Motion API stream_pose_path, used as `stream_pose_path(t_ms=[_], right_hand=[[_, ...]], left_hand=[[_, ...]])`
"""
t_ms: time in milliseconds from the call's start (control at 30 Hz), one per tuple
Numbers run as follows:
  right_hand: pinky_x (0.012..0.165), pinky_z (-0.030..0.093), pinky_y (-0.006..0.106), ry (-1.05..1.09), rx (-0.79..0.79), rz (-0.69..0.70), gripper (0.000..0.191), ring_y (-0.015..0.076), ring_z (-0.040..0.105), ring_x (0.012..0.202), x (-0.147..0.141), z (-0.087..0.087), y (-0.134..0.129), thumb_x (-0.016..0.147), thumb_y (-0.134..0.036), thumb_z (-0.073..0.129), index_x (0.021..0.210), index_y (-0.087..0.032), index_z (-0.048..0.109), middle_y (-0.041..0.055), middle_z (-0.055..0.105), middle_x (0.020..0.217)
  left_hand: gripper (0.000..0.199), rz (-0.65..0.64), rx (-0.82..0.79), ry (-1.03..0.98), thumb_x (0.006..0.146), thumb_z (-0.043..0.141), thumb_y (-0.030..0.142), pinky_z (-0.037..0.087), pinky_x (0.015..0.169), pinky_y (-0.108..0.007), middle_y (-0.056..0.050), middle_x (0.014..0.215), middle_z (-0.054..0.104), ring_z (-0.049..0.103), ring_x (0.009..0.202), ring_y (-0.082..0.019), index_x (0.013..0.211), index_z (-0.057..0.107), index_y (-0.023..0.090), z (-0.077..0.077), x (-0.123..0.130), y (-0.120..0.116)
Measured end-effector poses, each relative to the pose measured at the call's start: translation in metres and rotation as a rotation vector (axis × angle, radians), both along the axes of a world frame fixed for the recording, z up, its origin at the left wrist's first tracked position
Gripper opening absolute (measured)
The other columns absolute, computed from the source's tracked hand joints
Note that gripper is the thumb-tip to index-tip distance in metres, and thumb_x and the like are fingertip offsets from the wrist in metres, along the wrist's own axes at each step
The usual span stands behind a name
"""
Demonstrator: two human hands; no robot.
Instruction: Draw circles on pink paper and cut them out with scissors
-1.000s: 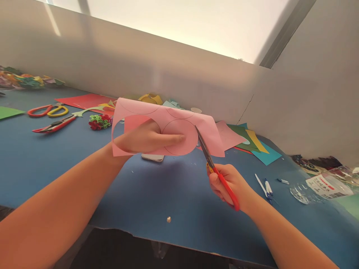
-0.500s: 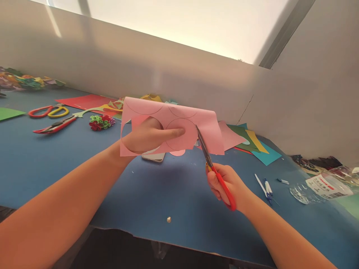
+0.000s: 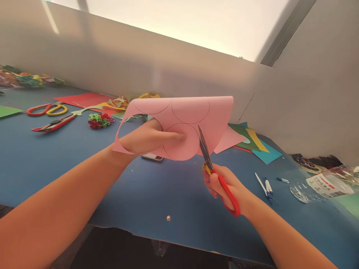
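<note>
My left hand (image 3: 153, 138) grips a sheet of pink paper (image 3: 218, 112) above the table, the thumb lying on its face. Pencilled circles mark the sheet, and my wrist passes through a round hole cut in its left part. In my right hand (image 3: 224, 183) is a pair of scissors (image 3: 206, 151) with red and yellow handles. Their blades point up at the right edge of the circle under my thumb, where the paper is cut along the curve. My left fingers are hidden behind the sheet.
On the blue table (image 3: 134, 209) lie red-handled pliers (image 3: 56, 124), a small quilled flower bunch (image 3: 100, 121), a phone (image 3: 152, 157) partly under the paper, and a bead (image 3: 168, 218). Coloured sheets (image 3: 254, 140), a compass (image 3: 266, 188) and a plastic bottle (image 3: 322, 185) are on the right.
The pink paper has tilted and curled, its right side rising and more of the drawn circles showing. The cut runs further around the circle's lower right. My right hand has shifted slightly.
</note>
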State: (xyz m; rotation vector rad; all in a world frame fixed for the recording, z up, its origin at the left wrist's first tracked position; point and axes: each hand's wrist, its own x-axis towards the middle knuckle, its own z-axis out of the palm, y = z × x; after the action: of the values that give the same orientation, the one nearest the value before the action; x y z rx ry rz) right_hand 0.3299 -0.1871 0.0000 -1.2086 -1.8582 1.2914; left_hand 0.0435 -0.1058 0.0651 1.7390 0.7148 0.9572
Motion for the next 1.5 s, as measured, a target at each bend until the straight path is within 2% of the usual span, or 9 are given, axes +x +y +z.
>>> stream_pose_path(t_ms=[267,400,633,1033,1233,1367,1500], right_hand=[[0.055,0.028,0.031,0.013,0.031,-0.009,0.072,0.0122,0.028,0.061,0.000,-0.002,0.001,0.088,-0.096,0.053,0.081,-0.025,0.041,-0.0068,0.033,0.072],[0.055,0.027,0.031,0.007,0.034,-0.014,0.072,0.0125,0.028,0.062,0.000,-0.002,0.002,0.088,-0.096,0.054,0.082,-0.025,0.042,-0.0069,0.033,0.072],[0.055,0.026,0.032,-0.042,0.075,-0.024,0.073,0.0127,0.029,0.061,0.001,-0.002,0.002,0.089,-0.097,0.049,0.081,-0.025,0.042,-0.0065,0.035,0.071],[0.053,0.031,0.031,-0.043,-0.028,-0.013,0.070,0.0140,0.032,0.062,-0.004,0.011,-0.003,0.090,-0.095,0.051,0.084,-0.026,0.042,-0.0058,0.036,0.073],[0.053,0.029,0.032,-0.070,0.014,-0.022,0.070,0.0145,0.031,0.062,-0.002,0.009,-0.001,0.090,-0.095,0.050,0.082,-0.026,0.042,-0.0052,0.035,0.073],[0.054,0.027,0.033,-0.052,0.011,-0.016,0.069,0.0148,0.029,0.063,-0.001,0.006,0.000,0.091,-0.094,0.051,0.083,-0.026,0.041,-0.0049,0.034,0.074],[0.053,0.028,0.033,-0.052,0.014,-0.024,0.070,0.0151,0.029,0.061,-0.001,0.004,0.001,0.089,-0.096,0.052,0.083,-0.027,0.042,-0.0049,0.034,0.071]], left_hand=[[0.053,-0.039,-0.043,0.030,0.092,0.085,0.040,0.063,0.096,-0.033,-0.003,0.128,0.081,0.071,0.127,-0.030,0.143,0.074,0.033,-0.002,0.001,-0.004],[0.053,-0.023,-0.062,0.072,0.092,0.085,0.044,0.063,0.096,-0.036,-0.004,0.128,0.081,0.071,0.128,-0.032,0.142,0.075,0.033,-0.003,0.003,-0.005],[0.056,-0.019,-0.064,0.060,0.091,0.085,0.040,0.062,0.101,-0.040,-0.005,0.130,0.080,0.069,0.129,-0.033,0.145,0.073,0.032,-0.003,0.007,-0.007],[0.064,-0.029,-0.126,0.027,0.089,0.085,0.039,0.062,0.101,-0.042,-0.005,0.132,0.079,0.070,0.128,-0.034,0.150,0.069,0.035,-0.003,0.010,-0.008],[0.061,-0.029,-0.103,0.049,0.091,0.084,0.039,0.062,0.100,-0.039,-0.003,0.135,0.078,0.069,0.130,-0.031,0.150,0.068,0.037,-0.004,0.009,-0.009],[0.064,-0.006,-0.095,0.044,0.090,0.084,0.038,0.061,0.104,-0.041,-0.005,0.138,0.077,0.067,0.135,-0.034,0.151,0.067,0.034,-0.003,0.010,-0.010],[0.061,0.007,-0.119,0.069,0.089,0.084,0.041,0.062,0.101,-0.041,-0.006,0.138,0.077,0.068,0.132,-0.034,0.148,0.069,0.033,-0.002,0.009,-0.012]])
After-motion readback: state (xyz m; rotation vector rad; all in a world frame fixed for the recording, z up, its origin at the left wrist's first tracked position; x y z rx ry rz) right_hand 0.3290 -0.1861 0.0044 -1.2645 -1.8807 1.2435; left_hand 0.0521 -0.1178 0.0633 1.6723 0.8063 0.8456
